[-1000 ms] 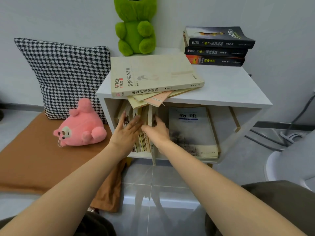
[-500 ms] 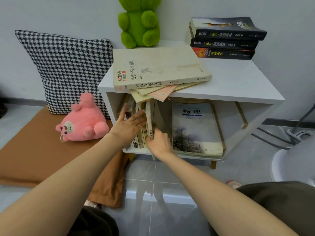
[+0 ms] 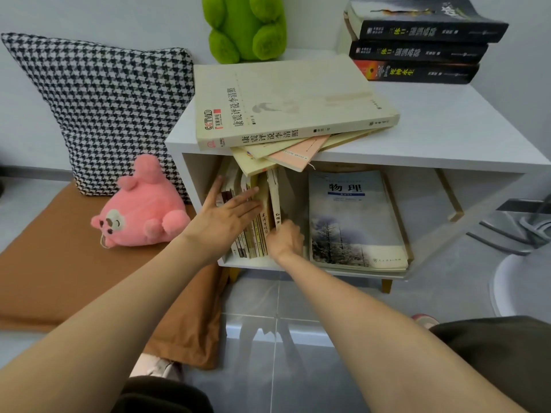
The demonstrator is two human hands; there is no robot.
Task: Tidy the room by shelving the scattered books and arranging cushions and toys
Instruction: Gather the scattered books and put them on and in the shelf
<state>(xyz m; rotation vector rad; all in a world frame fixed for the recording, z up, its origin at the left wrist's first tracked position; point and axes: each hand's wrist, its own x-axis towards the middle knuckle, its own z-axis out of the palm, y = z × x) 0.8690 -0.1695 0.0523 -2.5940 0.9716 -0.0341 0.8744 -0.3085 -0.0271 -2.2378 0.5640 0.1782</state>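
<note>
Two hands at the books inside the white cabinet [image 3: 447, 123].

At ten o'clock stands a houndstooth cushion [image 3: 113, 108], with a pink plush toy [image 3: 140, 210] at nine. The left hand [image 3: 226, 216] lies flat, fingers straight, pressing the row of upright books [image 3: 253, 236]. At its three o'clock the right hand [image 3: 284, 241] curls round the foot of a white-spined book [image 3: 275, 201] touching that row. A physics textbook [image 3: 351, 216] leans at three.

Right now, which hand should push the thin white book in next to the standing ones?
The right hand. It grips the thin white book at its lower end. The left hand lies flat on the standing books, bracing them, so it looks busy.
</note>
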